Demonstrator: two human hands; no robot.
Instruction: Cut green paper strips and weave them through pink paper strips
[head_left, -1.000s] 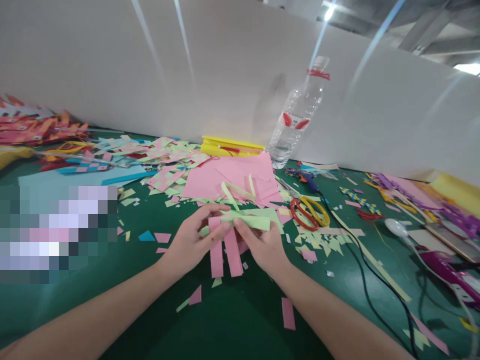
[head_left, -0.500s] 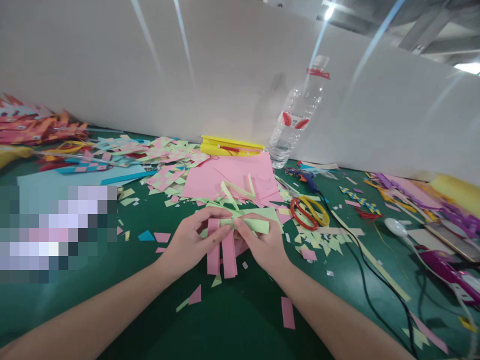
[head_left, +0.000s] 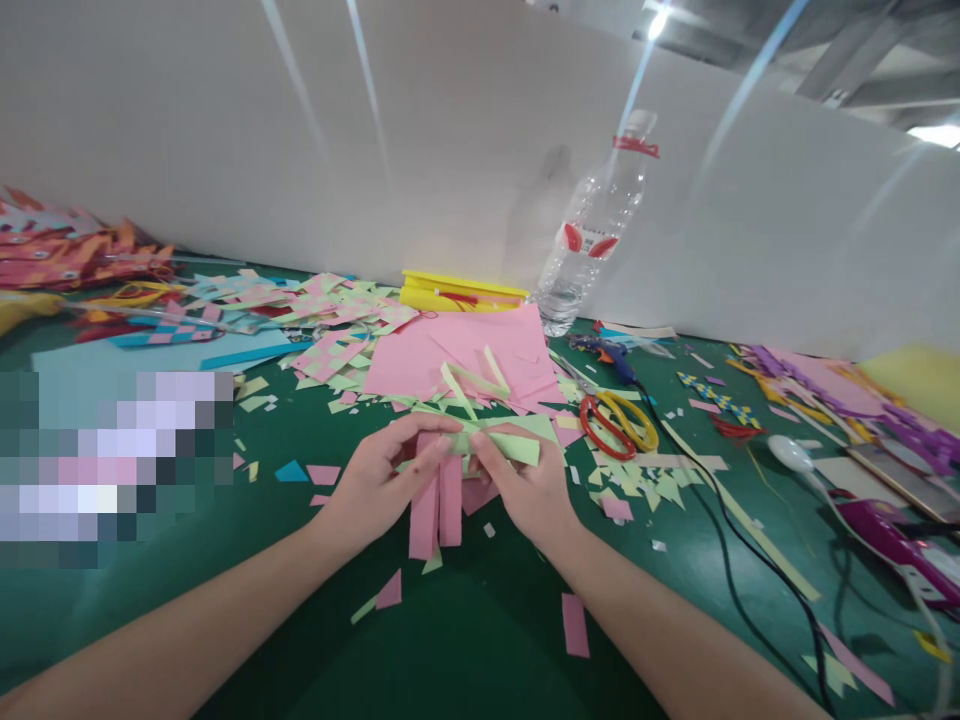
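Observation:
My left hand (head_left: 388, 465) pinches pink paper strips (head_left: 436, 505) near their upper ends, and the strips hang down side by side. My right hand (head_left: 525, 478) grips a pale green paper strip (head_left: 517, 448) between thumb and fingers, its free end pointing right. Both hands nearly touch at the middle, where the green and pink strips cross. Fingertips partly hide the crossing. Behind the hands lies a pink sheet (head_left: 465, 345) with a folded pale green strip (head_left: 457, 385) on it.
A plastic bottle (head_left: 592, 240) leans at the wall. Right of the hands are scissors (head_left: 607, 425), a glue gun (head_left: 615, 358), a black cable (head_left: 720, 490) and a purple tool (head_left: 889, 535). Woven paper pieces (head_left: 337, 310) lie back left; paper scraps (head_left: 576, 625) are scattered around.
The hanging pink strips have shifted slightly left and closer together. My left thumb has moved up towards the crossing. My right hand has barely moved.

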